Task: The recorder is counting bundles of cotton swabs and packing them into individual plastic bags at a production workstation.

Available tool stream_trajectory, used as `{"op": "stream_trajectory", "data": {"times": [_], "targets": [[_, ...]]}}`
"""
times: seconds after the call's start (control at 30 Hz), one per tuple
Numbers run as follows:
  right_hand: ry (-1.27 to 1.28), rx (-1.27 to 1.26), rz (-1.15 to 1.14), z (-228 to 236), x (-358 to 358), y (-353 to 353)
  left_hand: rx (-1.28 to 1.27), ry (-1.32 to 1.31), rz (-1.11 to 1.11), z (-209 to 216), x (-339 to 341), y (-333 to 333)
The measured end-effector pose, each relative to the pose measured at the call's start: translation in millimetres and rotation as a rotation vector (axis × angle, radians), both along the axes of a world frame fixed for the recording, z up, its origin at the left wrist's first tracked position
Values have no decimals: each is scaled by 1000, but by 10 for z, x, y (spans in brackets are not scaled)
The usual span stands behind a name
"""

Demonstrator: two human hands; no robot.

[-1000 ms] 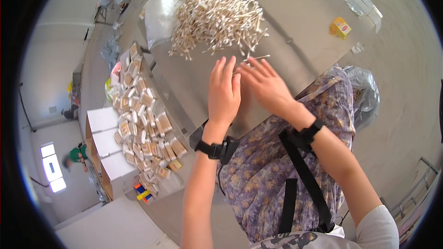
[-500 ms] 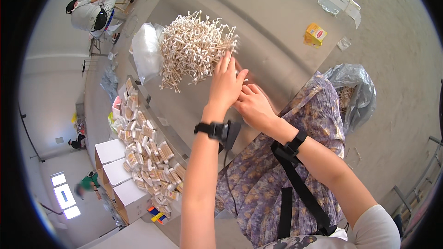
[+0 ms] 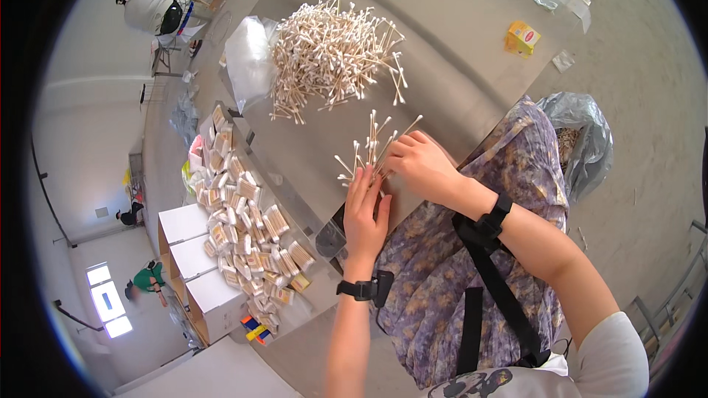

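Surface (image 3: 457,96): grey, bearing a big swab pile (image 3: 328,55).
Plastic bag (image 3: 596,166): open, brownish contents too small to name.
Half a second ago: hands by the pile's edge; now a swab bunch (image 3: 372,149) lies apart.
Bunch: fanned, long axes mostly toward the pile.
Grip: left hand (image 3: 364,214) over near ends, right hand (image 3: 424,169) curled beside; I can't tell if either holds.

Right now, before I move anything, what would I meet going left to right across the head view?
Window, white boxes, wrapped swab packs, left hand, right hand, small yellow box, plastic bag.
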State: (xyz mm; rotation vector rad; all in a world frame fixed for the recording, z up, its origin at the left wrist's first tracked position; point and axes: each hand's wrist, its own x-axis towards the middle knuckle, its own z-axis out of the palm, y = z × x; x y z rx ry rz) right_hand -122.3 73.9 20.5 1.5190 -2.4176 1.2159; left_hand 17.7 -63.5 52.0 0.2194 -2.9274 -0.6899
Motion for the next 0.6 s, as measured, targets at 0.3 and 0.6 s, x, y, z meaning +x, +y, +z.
{"op": "stream_trajectory", "data": {"times": [0.3, 0.6], "targets": [[-82, 2, -59, -21, -6, -118, 191, 45, 541, -172, 71, 50], [-24, -4, 31, -13, -48, -70, 23, -65, 80, -28, -262, -56]]}}
